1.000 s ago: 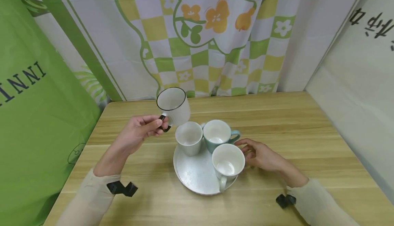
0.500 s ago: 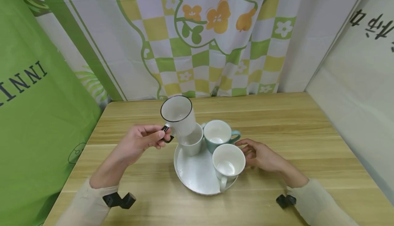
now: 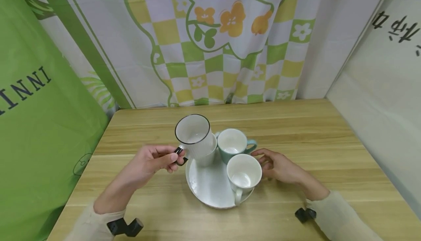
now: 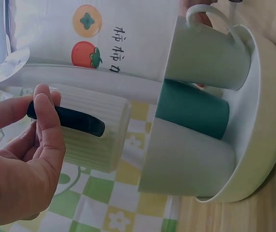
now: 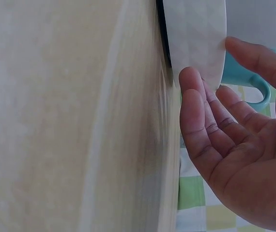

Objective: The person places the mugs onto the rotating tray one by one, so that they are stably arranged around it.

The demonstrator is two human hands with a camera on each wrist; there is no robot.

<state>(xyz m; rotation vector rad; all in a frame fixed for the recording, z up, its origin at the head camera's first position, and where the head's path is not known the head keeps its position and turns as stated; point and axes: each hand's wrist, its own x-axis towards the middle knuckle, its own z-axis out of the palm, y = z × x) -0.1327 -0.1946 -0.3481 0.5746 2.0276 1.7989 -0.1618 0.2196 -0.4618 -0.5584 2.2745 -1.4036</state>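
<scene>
My left hand [image 3: 148, 164] pinches the black handle [image 4: 82, 121] of a white mug [image 3: 194, 131] with a dark rim. This mug is held tilted, up off the tray, and overlaps a pale mug [image 3: 209, 158] in the head view; its ribbed side shows in the left wrist view. A round white tray [image 3: 210, 191] bears that pale mug, a teal mug [image 3: 231, 142] and a white mug [image 3: 244, 173] whose handle points toward me. My right hand [image 3: 279, 166] rests at the tray's right side, relaxed fingertips against its outer wall [image 5: 198, 41] and thumb at the rim.
The tray stands on a wooden table [image 3: 296, 124]. Behind the table hangs a checkered curtain [image 3: 213, 62]. A green cloth [image 3: 42, 124] borders the left side, and a white sheet [image 3: 378, 80] with dark lettering the right.
My left hand has lowered the dark-rimmed mug and brought it slightly right, so it covers more of the pale mug. The right hand and the tray have stayed in place.
</scene>
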